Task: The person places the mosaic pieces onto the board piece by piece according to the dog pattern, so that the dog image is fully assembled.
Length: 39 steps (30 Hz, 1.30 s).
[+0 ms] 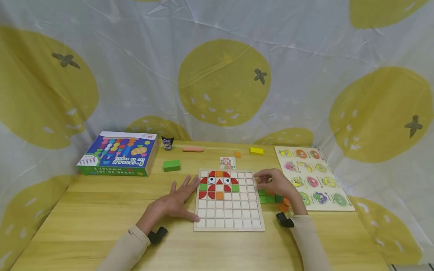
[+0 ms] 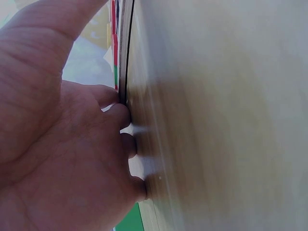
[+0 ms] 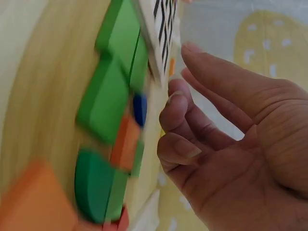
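Note:
A square wooden grid board (image 1: 234, 222) lies on the table, its upper left cells filled with red, orange, green and eye-printed tiles (image 1: 219, 184). Fingers spread, my left hand (image 1: 174, 203) rests along the board's left edge, its thumb at the lower left corner. In the left wrist view, the fingertips of that hand (image 2: 62, 139) meet the table beside the board's side. My right hand (image 1: 276, 182) hovers at the board's upper right edge, fingers loosely bent with nothing between them. Below it, the right wrist view shows loose green tiles (image 3: 103, 98) and a dark green rounded piece (image 3: 91, 185).
A small pattern card (image 1: 227, 163) lies behind the board, near an orange tile (image 1: 237, 154) and a yellow block (image 1: 256, 151). Leftward are a green block (image 1: 171, 165), a pink stick (image 1: 193, 149), a figurine (image 1: 167, 143) and a bead-set box (image 1: 118, 154). A fruit puzzle board (image 1: 325, 190) lies right.

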{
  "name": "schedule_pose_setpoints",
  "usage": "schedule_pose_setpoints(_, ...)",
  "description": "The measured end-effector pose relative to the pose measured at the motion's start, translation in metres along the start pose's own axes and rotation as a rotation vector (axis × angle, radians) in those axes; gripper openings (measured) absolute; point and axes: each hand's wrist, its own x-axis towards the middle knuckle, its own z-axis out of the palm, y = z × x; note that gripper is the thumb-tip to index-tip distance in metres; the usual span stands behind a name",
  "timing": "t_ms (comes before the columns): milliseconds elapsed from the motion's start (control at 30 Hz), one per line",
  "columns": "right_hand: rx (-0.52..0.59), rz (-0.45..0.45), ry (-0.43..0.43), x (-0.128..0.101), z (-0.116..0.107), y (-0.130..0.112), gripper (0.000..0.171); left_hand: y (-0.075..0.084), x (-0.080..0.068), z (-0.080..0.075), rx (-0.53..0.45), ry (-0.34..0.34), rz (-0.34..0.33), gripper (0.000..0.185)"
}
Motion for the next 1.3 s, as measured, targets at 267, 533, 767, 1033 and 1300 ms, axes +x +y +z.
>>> schedule_pose_setpoints(267,-0.014,0.066,-0.013,-0.020,-0.030,0.030,0.034,-0.001,0.001,-0.001,0.001,0.004,-0.012,0.132)
schedule_pose_setpoints(533,0.022,0.089,-0.011,-0.028,-0.038,0.043,0.030,-0.003,-0.001,-0.001,-0.008,0.004,-0.017,0.132)
schedule_pose_setpoints(767,-0.038,0.104,0.012,-0.036,-0.049,0.048,0.024,-0.001,-0.001,-0.002,-0.016,0.009,-0.004,0.131)
schedule_pose_setpoints(1033,-0.114,0.187,0.057,-0.051,-0.057,0.055,0.027,-0.002,0.002,0.000,-0.006,0.002,0.006,0.131)
schedule_pose_setpoints(1300,-0.121,0.209,0.072,-0.050,-0.056,0.057,0.019,-0.001,0.002,0.000,-0.007,-0.001,-0.002,0.131)
